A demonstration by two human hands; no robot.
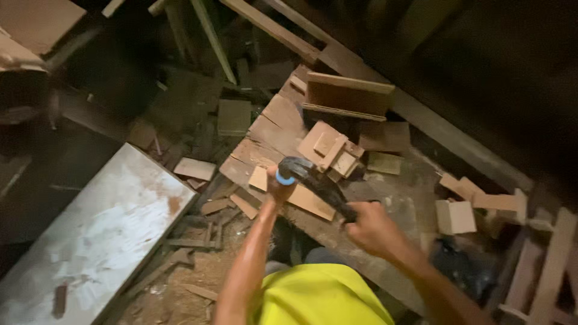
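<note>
Fingers of the right hand (374,230) are clenched on the hammer (313,180) handle; left-hand (278,183) fingers pinch at a small wood piece (259,178) beneath the hammer head. A nail-setting step is judged; a controlled strike is next required.

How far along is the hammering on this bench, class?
Done: small cut wood pieces lie stacked on the bench, beside an open box frame. In hand: the right hand grips a hammer; the left hand steadies a flat board. Left: loose blocks lie unjoined.
</note>
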